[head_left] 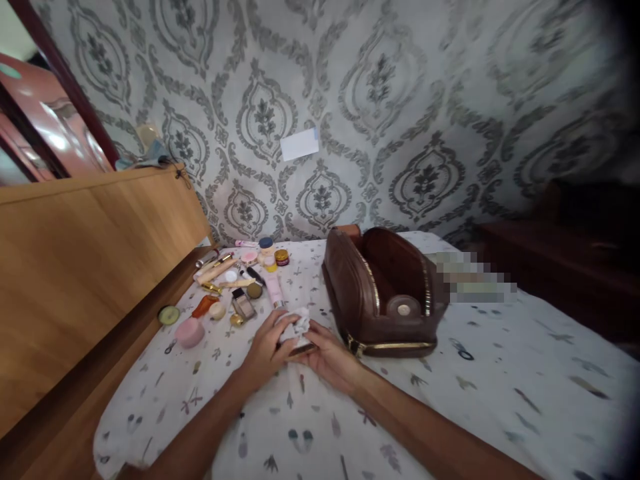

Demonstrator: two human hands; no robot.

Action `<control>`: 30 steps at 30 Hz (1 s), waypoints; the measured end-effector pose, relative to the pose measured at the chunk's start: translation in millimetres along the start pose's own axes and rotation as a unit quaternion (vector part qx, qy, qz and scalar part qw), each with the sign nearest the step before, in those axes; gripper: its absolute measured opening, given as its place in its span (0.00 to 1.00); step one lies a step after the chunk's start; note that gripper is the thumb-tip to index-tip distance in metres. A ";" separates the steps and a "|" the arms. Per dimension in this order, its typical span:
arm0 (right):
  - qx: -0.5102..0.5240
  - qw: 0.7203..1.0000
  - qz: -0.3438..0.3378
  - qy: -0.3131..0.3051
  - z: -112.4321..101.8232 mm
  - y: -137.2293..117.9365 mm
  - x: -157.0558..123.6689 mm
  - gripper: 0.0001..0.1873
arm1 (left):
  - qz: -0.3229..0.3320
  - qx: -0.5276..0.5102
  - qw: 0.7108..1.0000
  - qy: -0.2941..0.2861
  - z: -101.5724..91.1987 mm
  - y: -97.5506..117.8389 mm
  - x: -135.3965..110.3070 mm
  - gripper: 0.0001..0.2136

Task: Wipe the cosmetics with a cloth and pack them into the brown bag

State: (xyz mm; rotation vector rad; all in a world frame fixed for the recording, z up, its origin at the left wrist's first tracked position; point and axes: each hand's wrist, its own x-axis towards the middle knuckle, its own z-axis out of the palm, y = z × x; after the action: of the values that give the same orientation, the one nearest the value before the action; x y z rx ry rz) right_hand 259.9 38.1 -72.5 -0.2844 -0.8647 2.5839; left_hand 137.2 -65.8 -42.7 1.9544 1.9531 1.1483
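My left hand (270, 347) presses a crumpled white tissue (299, 324) against a small flat item (302, 351). My right hand (327, 357) grips that item from the right and below. Only its dark edge shows, so its kind is hidden. Just right of my hands stands a brown toiletry bag (400, 333), its gold zip undone and its top gaping. Beyond my left hand lie a pale pink tube (275, 292), a foundation bottle (243, 303) and a round pink container (189, 333).
Several more cosmetics, among them a dark-lidded jar (266, 247) and a yellow-and-red jar (282, 257), lie at the back left of the patterned white sheet (300, 420). A wooden board (100, 247) borders the left side. The patterned wall (320, 100) rises behind.
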 end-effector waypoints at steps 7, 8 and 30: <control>0.005 1.000 0.000 -0.004 0.5 2.7 1.9 0.21 | -0.027 -0.020 0.999 0.031 3.7 -8.5 -1.2 0.20; 0.002 1.000 -0.002 -0.013 -0.6 3.1 1.9 0.22 | -0.033 -0.022 0.998 0.038 3.2 -8.8 -0.6 0.20; 0.035 0.993 -0.084 0.079 -11.3 18.1 20.0 0.33 | -0.227 -0.052 0.968 0.092 -7.9 -21.3 4.9 0.24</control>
State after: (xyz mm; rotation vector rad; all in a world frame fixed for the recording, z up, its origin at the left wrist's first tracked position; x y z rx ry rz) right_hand 239.9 39.6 -93.8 -0.3730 -0.7086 2.3942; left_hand 114.9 -61.5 -47.9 1.2860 2.2187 1.2987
